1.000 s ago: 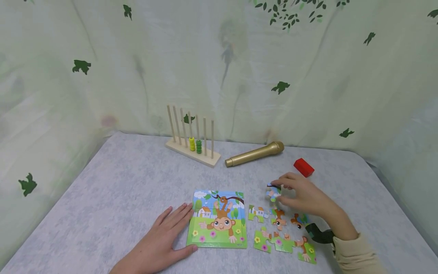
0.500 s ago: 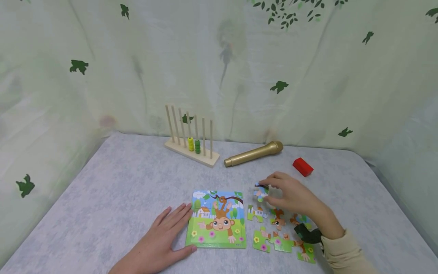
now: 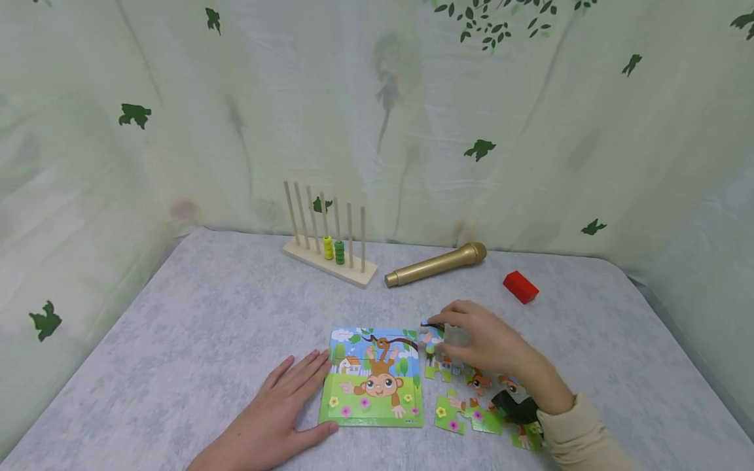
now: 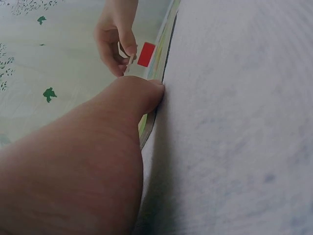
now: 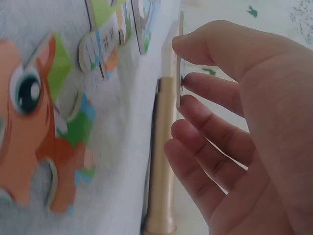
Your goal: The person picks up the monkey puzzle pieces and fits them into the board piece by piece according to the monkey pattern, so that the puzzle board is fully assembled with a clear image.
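A square picture board [image 3: 371, 413] with a hanging monkey lies on the table. My left hand [image 3: 279, 405] rests flat at its left edge, fingers straight and thumb at the lower left corner. My right hand [image 3: 485, 337] pinches a jigsaw piece [image 3: 432, 335] with blue sky and a dark branch between thumb and fingertips, close to the board's upper right corner. In the right wrist view the piece [image 5: 179, 68] shows edge-on. Several other jigsaw pieces [image 3: 450, 418] lie right of the board, partly hidden under the right hand and a black wrist device [image 3: 514, 409].
Behind the board stands a wooden peg rack [image 3: 330, 265] with yellow and green beads. A gold microphone [image 3: 436, 265] and a red block [image 3: 521, 287] lie at the back right. A leaf-printed cloth [image 3: 377, 118] hangs behind the table.
My right hand has carried the pinched jigsaw piece leftward, from above the loose pieces to beside the board's upper right corner. My left hand has stayed at the board's edge.
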